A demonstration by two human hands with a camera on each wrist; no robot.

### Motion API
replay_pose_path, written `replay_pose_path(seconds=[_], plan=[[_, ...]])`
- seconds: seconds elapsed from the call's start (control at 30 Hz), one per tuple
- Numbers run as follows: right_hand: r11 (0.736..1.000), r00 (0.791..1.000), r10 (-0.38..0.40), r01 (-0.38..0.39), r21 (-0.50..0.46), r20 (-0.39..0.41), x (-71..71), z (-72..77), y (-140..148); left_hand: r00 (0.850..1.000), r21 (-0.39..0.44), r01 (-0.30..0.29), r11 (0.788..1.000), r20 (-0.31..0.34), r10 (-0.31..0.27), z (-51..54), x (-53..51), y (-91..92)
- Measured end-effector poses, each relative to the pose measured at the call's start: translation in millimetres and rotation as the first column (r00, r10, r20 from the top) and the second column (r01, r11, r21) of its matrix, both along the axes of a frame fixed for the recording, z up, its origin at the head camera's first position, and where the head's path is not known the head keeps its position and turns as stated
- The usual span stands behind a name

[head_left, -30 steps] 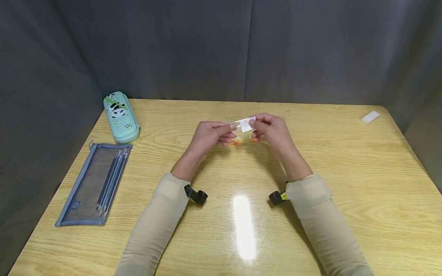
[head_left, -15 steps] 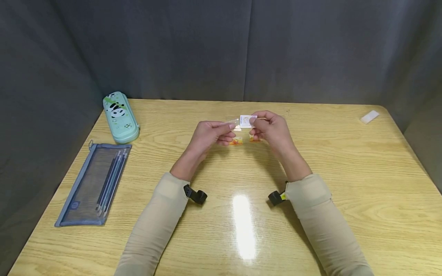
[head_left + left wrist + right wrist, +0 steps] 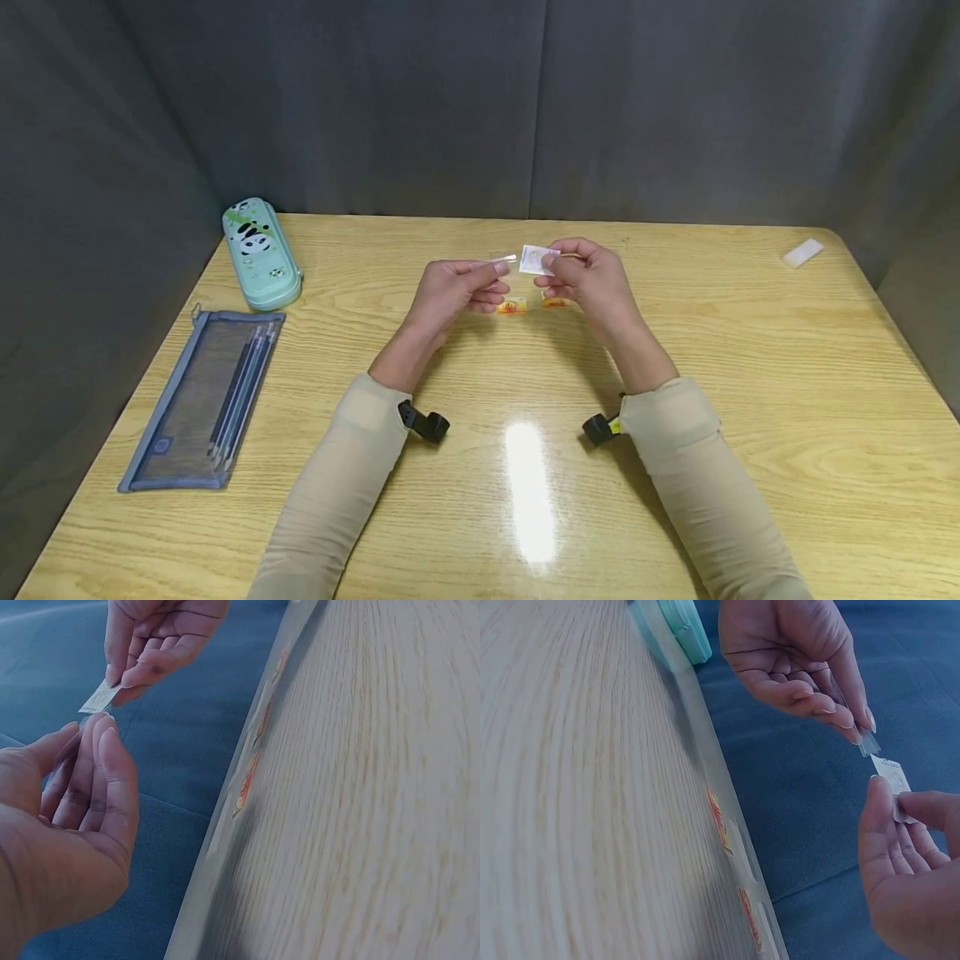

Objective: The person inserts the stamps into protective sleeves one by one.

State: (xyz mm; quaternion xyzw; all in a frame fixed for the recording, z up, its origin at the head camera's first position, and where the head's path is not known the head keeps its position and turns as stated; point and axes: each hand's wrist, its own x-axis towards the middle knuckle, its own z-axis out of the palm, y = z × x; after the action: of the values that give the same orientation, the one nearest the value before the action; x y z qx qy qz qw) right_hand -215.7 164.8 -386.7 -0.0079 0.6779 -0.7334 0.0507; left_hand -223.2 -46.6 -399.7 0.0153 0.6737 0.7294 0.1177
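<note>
In the head view my left hand (image 3: 461, 287) pinches a small clear plastic piece (image 3: 868, 742) between thumb and fingers. It looks like a thin sleeve or wrapper; most of it lies hidden in the hand. A little to the right, my right hand (image 3: 588, 275) pinches a small white rectangular card or packet (image 3: 536, 259) with faint print. Both things are held above the table, their ends close together, with a gap visible between them in the head view. Below the hands, small yellow-and-red printed pieces (image 3: 513, 306) lie on the table, partly covered by fingers.
A mint panda pencil case (image 3: 262, 254) stands at the back left. In front of it lies a blue mesh zip pouch (image 3: 187, 400) with several pencils inside. A white block (image 3: 803, 252), perhaps an eraser, rests at the back right. Dark curtains (image 3: 480, 108) hang behind the table.
The white piece and the clear plastic have drawn apart; they overlapped a second ago. The right hand has moved slightly up, and the clear piece now appears narrower, more edge-on.
</note>
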Motion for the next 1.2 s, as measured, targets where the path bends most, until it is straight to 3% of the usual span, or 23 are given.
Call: replay_pose_path(seconds=[1.2], plan=[[0.999, 1.0, 0.009, -0.008, -0.041, 0.024, 2.5, 0.7, -5.2, 0.999, 0.007, -0.043, 0.999, 0.0, 0.043, -2.0, 0.7, 1.0]])
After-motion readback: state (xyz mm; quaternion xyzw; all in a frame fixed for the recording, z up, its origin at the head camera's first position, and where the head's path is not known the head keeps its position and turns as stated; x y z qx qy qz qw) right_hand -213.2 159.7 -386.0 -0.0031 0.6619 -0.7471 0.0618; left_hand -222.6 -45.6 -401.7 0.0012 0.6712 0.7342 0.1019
